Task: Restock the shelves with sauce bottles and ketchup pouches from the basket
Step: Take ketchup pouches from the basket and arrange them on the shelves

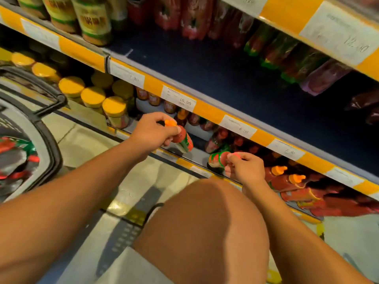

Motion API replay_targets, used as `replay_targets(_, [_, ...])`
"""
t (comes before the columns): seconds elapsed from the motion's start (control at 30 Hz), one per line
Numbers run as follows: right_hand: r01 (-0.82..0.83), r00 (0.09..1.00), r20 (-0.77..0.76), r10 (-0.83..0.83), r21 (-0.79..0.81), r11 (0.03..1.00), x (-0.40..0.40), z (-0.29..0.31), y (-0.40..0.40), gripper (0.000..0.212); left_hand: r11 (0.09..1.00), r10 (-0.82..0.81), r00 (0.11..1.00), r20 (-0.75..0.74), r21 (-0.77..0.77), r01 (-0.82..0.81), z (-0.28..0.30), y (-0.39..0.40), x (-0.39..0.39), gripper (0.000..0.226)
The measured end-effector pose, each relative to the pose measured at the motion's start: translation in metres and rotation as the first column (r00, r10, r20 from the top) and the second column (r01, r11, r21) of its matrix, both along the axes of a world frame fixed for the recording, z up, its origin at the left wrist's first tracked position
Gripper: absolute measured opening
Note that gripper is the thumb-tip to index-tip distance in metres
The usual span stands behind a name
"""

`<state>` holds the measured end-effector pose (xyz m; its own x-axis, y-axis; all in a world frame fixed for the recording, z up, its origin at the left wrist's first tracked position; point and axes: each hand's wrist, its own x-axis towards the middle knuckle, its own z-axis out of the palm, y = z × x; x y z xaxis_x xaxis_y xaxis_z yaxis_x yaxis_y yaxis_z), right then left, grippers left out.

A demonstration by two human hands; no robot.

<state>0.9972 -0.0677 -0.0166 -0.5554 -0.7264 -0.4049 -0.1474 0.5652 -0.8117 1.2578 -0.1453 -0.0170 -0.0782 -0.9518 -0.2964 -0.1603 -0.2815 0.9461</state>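
My left hand (pixel 152 133) grips an orange-capped red sauce bottle (pixel 183 141) by its neck, just in front of the bottom shelf (pixel 180 155). My right hand (pixel 247 168) pinches the pink cap of a second red sauce bottle (pixel 217 159) with a green label, which stands at the front edge of that shelf. More sauce bottles (pixel 220 140) stand behind them. At the far left, the grey basket (pixel 48 140) holds red ketchup pouches (pixel 14 152).
Yellow-lidded jars (pixel 93 97) fill the bottom shelf's left end and orange-capped bottles (pixel 287 179) its right end. The shelf above (pixel 205 64) has a dark bare patch, with pouches (pixel 276 52) at its back. My bare knee (pixel 205 222) is below my hands.
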Motion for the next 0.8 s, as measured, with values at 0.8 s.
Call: replay_targets(0.8, [-0.163,0.968,-0.183,0.171,0.054,0.985,-0.018,-0.069,-0.041,0.021,0.940,-0.335,0.802,0.494,0.112,0.324,-0.089,-0.068,-0.109,0.040])
